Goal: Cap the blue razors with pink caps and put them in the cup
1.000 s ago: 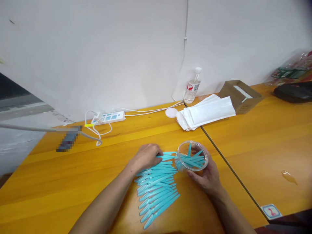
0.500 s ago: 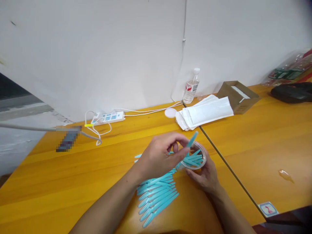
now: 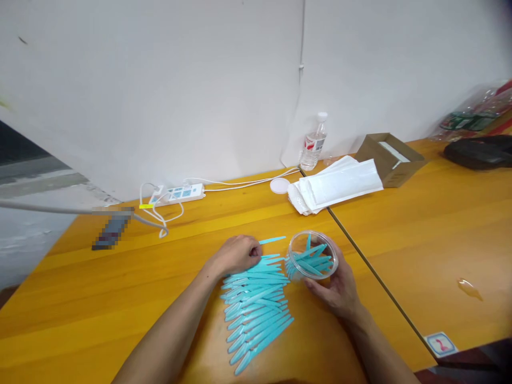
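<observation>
My right hand (image 3: 340, 280) is wrapped round a clear round plastic jar (image 3: 294, 271), its open mouth tilted towards me. Several turquoise eyebrow razors (image 3: 314, 261) stand and lean inside it. Left of the jar, my left hand (image 3: 238, 255) is closed at the far end of a row of turquoise eyebrow razors (image 3: 260, 314) on the table. One eyebrow razor (image 3: 274, 240) sticks out to the right from its fingers, its other end hidden by the hand. The razors in the row lie side by side, some overlapping, with their wider ends to the left.
Behind are a round lid (image 3: 280, 185), white mailer bags (image 3: 340, 184), a water bottle (image 3: 314, 144) and an open cardboard box (image 3: 394, 165). A power strip (image 3: 178, 193) with cables lies by the wall, a blurred dark object (image 3: 114, 229) at left. A seam (image 3: 372, 266) crosses the table.
My left hand has moved left and down from the jar's mouth to the far end of the row, with an eyebrow razor in its fingers. My right hand and the jar have stayed put.
</observation>
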`<act>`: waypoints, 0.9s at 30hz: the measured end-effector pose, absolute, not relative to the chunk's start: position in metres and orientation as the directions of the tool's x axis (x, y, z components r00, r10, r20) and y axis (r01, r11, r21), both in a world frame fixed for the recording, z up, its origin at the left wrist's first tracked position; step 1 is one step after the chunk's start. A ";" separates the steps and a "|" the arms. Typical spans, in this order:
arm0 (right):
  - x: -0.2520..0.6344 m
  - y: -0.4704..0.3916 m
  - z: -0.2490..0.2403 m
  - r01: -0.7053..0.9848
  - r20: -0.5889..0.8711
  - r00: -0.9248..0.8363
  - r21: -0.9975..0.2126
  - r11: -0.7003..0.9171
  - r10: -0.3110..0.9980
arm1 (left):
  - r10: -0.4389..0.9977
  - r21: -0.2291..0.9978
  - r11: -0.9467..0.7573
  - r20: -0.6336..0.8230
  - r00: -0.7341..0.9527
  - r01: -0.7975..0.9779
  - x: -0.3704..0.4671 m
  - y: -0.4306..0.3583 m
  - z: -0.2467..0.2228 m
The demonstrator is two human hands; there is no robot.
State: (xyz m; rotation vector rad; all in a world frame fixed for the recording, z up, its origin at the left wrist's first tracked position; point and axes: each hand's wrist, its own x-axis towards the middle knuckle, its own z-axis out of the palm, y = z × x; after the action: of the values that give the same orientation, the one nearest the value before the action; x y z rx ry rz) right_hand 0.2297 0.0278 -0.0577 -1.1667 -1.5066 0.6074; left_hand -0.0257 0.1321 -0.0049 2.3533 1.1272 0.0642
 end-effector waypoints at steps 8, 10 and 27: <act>0.230 0.028 -0.055 0.375 0.451 0.065 -0.837 0.397 0.890 | 0.886 0.860 -0.396 0.267 0.379 0.321 -0.016 0.112 0.070; 0.230 0.027 -0.055 0.362 0.448 0.068 -0.844 0.396 0.892 | 0.898 0.896 -0.423 0.396 0.191 0.133 0.002 0.099 0.090; 0.230 0.027 -0.057 0.409 0.440 0.068 -0.831 0.377 0.896 | 0.853 0.447 -0.434 -0.078 0.517 0.783 -0.003 0.151 -0.010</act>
State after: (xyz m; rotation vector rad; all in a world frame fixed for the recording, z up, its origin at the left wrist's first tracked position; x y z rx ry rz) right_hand 0.2304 0.0270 -0.0567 -1.2153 -1.5362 0.5535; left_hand -0.0032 0.1514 -0.0100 2.3326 1.3420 0.2209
